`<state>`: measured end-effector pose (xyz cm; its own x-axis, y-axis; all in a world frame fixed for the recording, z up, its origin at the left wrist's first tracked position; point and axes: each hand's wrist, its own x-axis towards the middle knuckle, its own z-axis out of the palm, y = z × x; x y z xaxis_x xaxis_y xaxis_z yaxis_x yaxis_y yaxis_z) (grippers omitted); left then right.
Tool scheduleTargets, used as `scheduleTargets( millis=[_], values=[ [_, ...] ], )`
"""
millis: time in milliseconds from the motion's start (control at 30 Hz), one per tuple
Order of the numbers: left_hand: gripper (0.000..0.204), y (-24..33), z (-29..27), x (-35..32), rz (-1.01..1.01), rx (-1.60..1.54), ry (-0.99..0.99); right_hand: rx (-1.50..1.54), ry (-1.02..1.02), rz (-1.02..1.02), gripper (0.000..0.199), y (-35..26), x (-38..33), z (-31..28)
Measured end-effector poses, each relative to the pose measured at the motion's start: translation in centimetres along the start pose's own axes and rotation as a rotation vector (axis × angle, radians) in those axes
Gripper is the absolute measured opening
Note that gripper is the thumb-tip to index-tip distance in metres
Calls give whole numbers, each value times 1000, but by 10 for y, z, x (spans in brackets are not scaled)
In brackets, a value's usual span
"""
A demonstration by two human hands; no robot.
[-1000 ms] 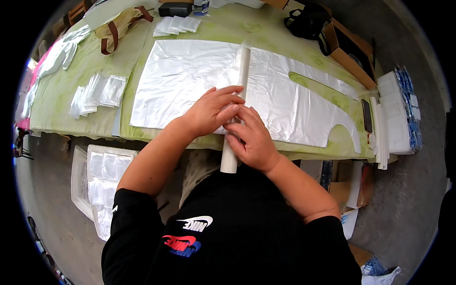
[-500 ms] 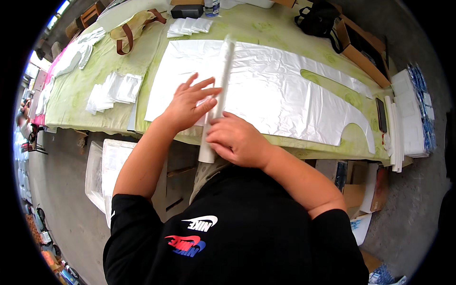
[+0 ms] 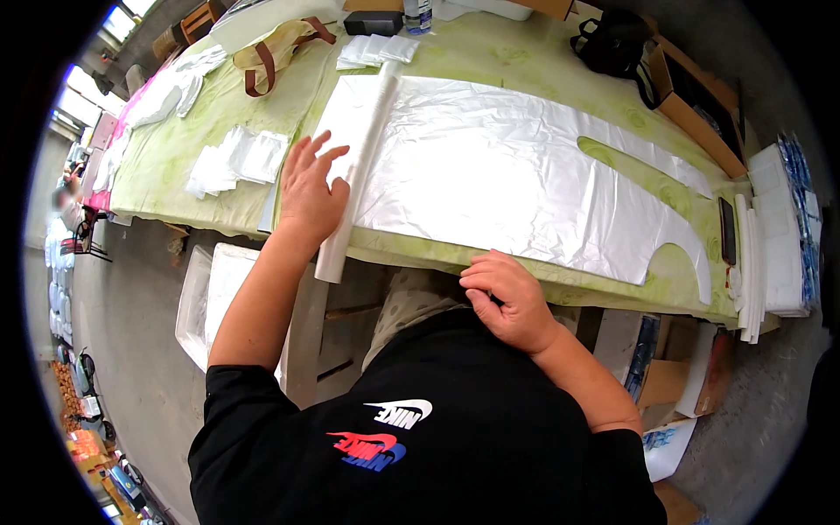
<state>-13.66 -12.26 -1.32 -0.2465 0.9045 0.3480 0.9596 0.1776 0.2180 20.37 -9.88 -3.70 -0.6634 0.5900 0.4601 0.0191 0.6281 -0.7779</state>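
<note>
A thin white plastic apron (image 3: pixel 490 166) lies spread on the table, its cut-out neck and strap end pointing right. Across its left part rests a long white tube (image 3: pixel 372 131), one end jutting over the table's near edge. My left hand (image 3: pixel 311 192) is open, fingers spread, just left of the tube and over the apron's left end; whether it touches the tube I cannot tell. My right hand (image 3: pixel 510 302) is apart from the apron, in front of the near edge. Its fingers are curled in, and nothing shows in them.
Folded white plastic packets (image 3: pixel 241 162) lie at left, with more packets (image 3: pixel 376 51) at the back beside a black case (image 3: pixel 374 22). A beige bag (image 3: pixel 271 57), black backpack (image 3: pixel 612 44) and cardboard box (image 3: pixel 696 109) stand farther back. At right are a phone (image 3: pixel 727 229) and white tubes (image 3: pixel 749 271).
The tube has shifted left along the apron, exposing more of it on the right. My left hand moved left with it. My right hand left the tube and drew back to the right.
</note>
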Motion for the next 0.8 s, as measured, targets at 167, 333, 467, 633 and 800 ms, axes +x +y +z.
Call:
scheduleTargets(
  millis=[167,333,467,633,800],
  values=[
    [56,18,2,9,18,-86,-115,32,-28,-82,15,5,1,5],
    [72,-12,10,37,-154,177,-159,11,0,-75,14,3,-4,0],
    [90,-25,26,55,-316,128,-288,3,-8,-72,15,6,-8,0],
    [88,-56,7,67,-439,112,-341,6,28,-81,14,2,-10,-4],
    [71,-38,2,69,-379,-641,-233,96,27,41,27,-5,-8,-8]
  ],
)
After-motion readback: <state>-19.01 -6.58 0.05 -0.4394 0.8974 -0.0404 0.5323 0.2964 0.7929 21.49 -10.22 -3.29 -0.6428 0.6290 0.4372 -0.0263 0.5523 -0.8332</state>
